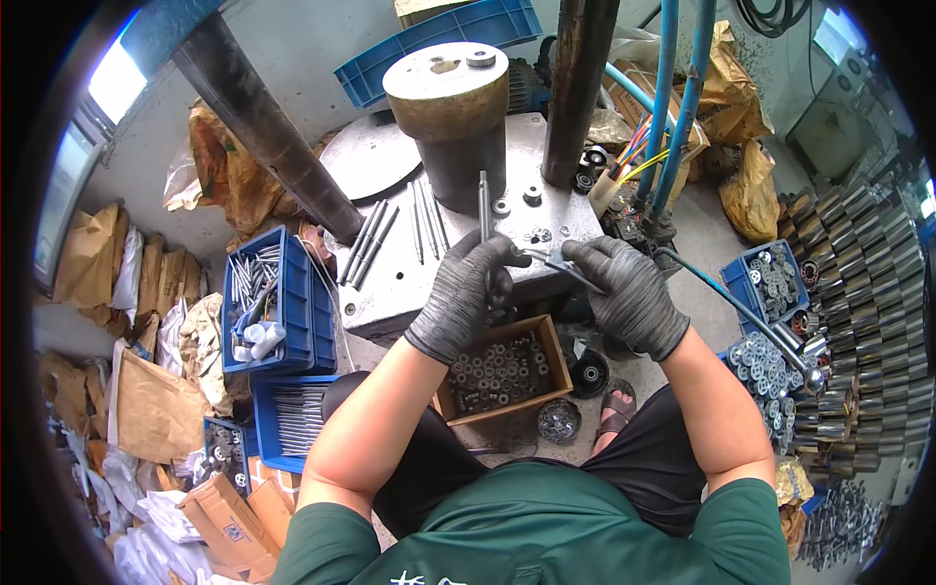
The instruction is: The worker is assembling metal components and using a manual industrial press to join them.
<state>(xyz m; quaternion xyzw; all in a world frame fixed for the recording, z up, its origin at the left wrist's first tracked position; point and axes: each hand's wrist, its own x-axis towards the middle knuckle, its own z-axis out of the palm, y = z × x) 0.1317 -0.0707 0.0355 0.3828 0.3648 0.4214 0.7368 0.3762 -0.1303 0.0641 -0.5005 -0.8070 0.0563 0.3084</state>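
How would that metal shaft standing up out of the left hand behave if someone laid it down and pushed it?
The metal shaft would probably roll, since its body looks round. It is likely stiff: it rises straight above the gloved left hand. It may feel heavy for its size, given its steely sheen, though whether it is hollow cannot be seen.

Both bare forearms, the left one [385,414] and the right one [720,405], reach forward from bent elbows and slant inward, bringing the gloved hands near each other without touching. The left hand [470,288] is curled in a closed grip, its thumb [514,253] pointing toward the right. The right hand [629,297] shows its back, with its fingers bent and its fingertips [575,253] drawn together in a pinch facing the left.
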